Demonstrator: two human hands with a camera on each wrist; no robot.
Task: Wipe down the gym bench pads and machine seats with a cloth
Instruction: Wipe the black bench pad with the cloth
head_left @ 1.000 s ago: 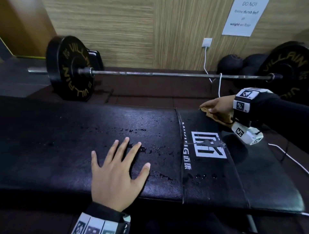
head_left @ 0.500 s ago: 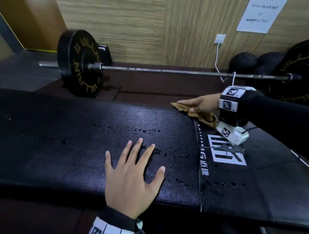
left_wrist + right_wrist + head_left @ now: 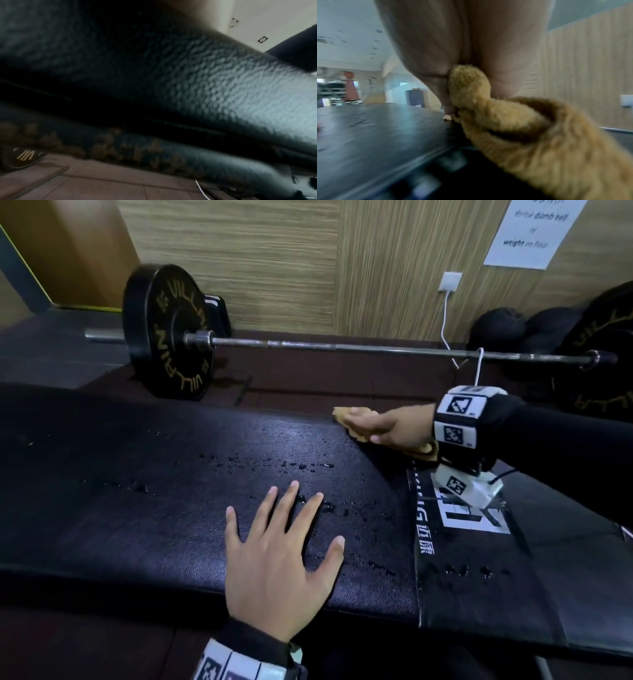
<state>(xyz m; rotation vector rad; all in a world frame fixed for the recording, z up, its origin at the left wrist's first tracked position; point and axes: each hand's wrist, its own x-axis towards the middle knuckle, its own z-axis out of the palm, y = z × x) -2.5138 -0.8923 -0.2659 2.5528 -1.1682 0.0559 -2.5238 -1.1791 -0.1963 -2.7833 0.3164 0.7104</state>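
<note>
A long black bench pad [image 3: 171, 501] lies across the head view, with water droplets [image 3: 301, 465] on its middle. My left hand [image 3: 281, 553] rests flat on the near part of the pad, fingers spread, holding nothing. At the far edge my right hand [image 3: 376, 424] presses a tan fluffy cloth [image 3: 340, 414] onto the pad with straight fingers. The cloth's tail [image 3: 424, 448] sticks out under the wrist. In the right wrist view the cloth [image 3: 539, 135] bunches under my palm [image 3: 471, 40] on the pad [image 3: 376, 128]. The left wrist view shows only the pad's grained surface [image 3: 205, 81].
A barbell [image 3: 342, 345] lies on the floor just behind the bench, with a black plate [image 3: 168, 333] at the left and another [image 3: 603, 354] at the right. A white cable [image 3: 445, 330] hangs from a wall socket [image 3: 451, 281]. Black balls [image 3: 496, 326] sit by the wall.
My right hand has slid the cloth leftward along the far edge, from the logo section onto the long pad. My left hand has stayed flat in place.
</note>
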